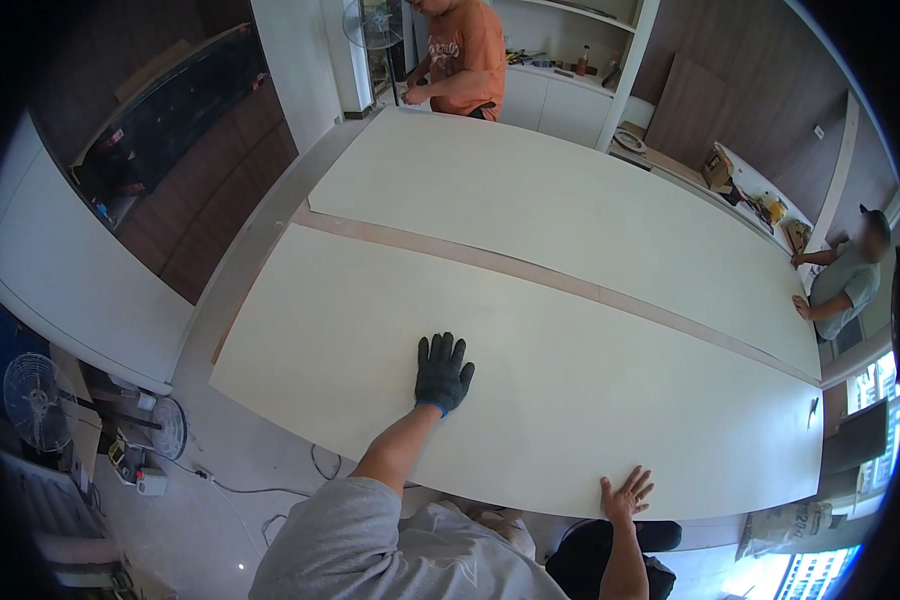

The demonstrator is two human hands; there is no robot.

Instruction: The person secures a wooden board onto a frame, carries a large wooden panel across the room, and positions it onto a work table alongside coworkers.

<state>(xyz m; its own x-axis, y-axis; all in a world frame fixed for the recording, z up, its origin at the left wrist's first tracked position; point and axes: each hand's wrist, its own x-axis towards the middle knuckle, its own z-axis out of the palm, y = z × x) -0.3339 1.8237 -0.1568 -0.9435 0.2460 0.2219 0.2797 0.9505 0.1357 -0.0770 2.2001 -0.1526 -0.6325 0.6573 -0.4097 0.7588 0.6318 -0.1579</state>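
Observation:
A large white panel [530, 400] lies flat in front of me. My left hand [443, 375], in a dark glove with a blue cuff, rests on its surface with the fingers spread. Bare and further right, my right hand [627, 495] lies at the panel's near edge, fingers apart. Neither hand grips anything. Beyond this sheet is a second white panel [550, 195], parallel to it, with a pinkish-brown strip [490, 262] showing between the two. A small dark object [813, 410] sits near the right end of the near panel.
One person in orange [467, 60] stands at the far left end; another in grey-green [845, 285] touches the right end. Fans [38, 400] and cables [260, 490] are on the floor at left. A black object [590, 565] is below my right arm. Shelves hold tools.

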